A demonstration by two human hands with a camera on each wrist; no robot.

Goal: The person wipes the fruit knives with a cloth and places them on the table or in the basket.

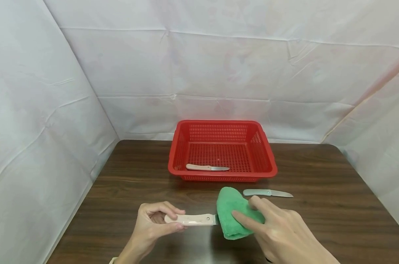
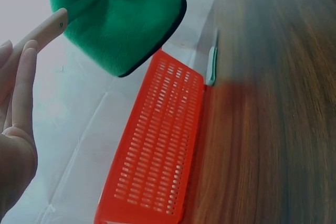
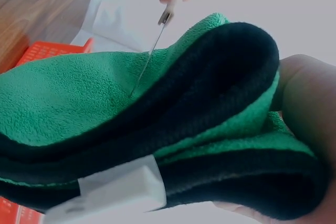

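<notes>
No txt, brand, no. or sign legible in any view. R wrist view: white, blocky, tag-like piece [image 3: 113, 192] at the hem of the folded, black-edged green plush cloth [image 3: 94, 82], w/ a faint grey mark too blurred to read. Head view: cream-handled, metal-bladed knife [image 1: 191, 220], w/ pale glare on its handle; any lettering there indistinct.

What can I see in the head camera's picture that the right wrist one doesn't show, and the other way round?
Only the head view: the pale pink knife lying in the red basket and the pale green knife on the table.
Only the right wrist view: dark edging and a white tag at the green cloth.
Both: that cloth, the basket, the table, the held knife, the left hand and the right hand.
</notes>
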